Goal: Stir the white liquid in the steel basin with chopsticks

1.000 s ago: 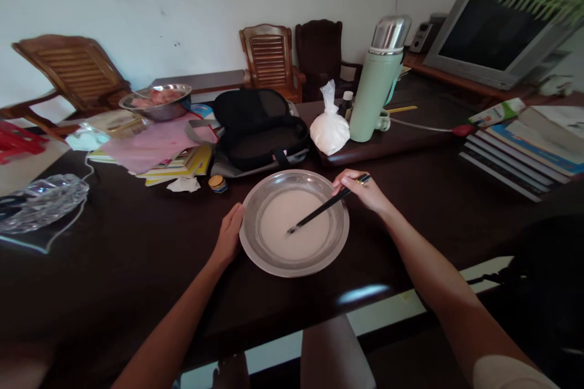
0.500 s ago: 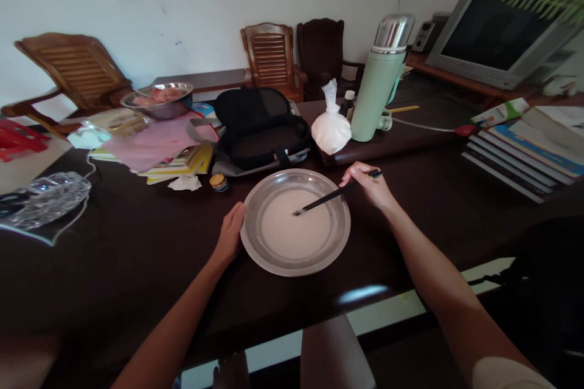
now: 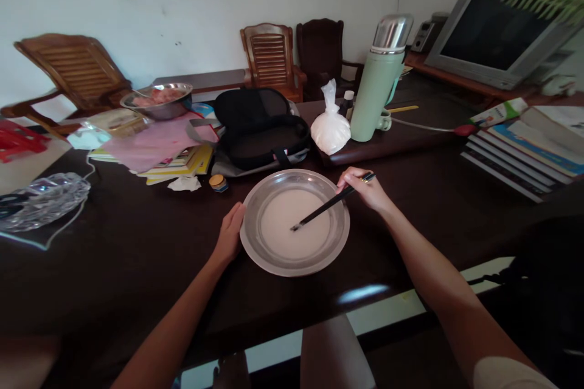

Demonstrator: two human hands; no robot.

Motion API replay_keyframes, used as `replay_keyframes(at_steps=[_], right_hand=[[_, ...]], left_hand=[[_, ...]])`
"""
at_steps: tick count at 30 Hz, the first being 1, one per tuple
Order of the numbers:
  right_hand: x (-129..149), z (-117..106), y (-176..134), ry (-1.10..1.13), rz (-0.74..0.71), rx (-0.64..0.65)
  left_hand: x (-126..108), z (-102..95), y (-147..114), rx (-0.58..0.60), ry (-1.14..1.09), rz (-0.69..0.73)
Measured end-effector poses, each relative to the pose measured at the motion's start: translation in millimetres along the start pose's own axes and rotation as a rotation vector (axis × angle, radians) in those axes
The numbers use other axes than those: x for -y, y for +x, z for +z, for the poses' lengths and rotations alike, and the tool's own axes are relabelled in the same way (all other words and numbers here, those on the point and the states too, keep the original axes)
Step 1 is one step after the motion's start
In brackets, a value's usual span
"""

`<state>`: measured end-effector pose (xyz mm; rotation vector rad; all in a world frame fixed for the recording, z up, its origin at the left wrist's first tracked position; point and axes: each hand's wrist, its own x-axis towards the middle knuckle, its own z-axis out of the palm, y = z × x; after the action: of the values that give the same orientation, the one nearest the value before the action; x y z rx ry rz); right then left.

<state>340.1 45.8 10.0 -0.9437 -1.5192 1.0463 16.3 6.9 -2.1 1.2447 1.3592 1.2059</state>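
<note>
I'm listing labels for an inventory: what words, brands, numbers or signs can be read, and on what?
No text is legible.
Green-and-white box: print too small and blurred.
Blue-and-white book: markings too blurred.
Metal basin, black chopsticks: no lettering visible.

Smooth metal shines softly on the basin [image 3: 250, 228], the chopsticks [image 3: 322, 209] show a slick black finish, and the dark tabletop [image 3: 137, 255] gleams! Look at the flask [image 3: 376, 91]: matt green body, glossy metal cap [image 3: 392, 31]. Thin, crinkled plastic on the tied bag [image 3: 330, 130]; varnished wood on the slatted chair [image 3: 267, 55].
</note>
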Motion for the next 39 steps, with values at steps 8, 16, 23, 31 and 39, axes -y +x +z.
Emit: replay_keyframes(at_steps=[8, 16, 23, 31, 39], right_hand=[[1.4, -0.5, -0.7, 0.019, -0.001, -0.029], [0.9, -0.9, -0.7, 0.018, -0.035, -0.045], [1.7, -1.5, -1.3, -0.046, -0.037, 0.003], [0.1, -0.3, -0.9, 0.001, -0.018, 0.000], [0.2, -1.0, -0.7, 0.022, -0.019, -0.012]], left_hand=[[4.4, -1.2, 0.9, -0.006, -0.035, 0.000], [3.6, -1.1, 0.7, 0.009, -0.041, 0.018], [7.8, -1.1, 1.8, 0.012, -0.059, 0.037], [6.4, -0.4, 1.0, 0.019, -0.067, 0.040], [8.6, -1.7, 2.1, 0.021, -0.045, 0.041]])
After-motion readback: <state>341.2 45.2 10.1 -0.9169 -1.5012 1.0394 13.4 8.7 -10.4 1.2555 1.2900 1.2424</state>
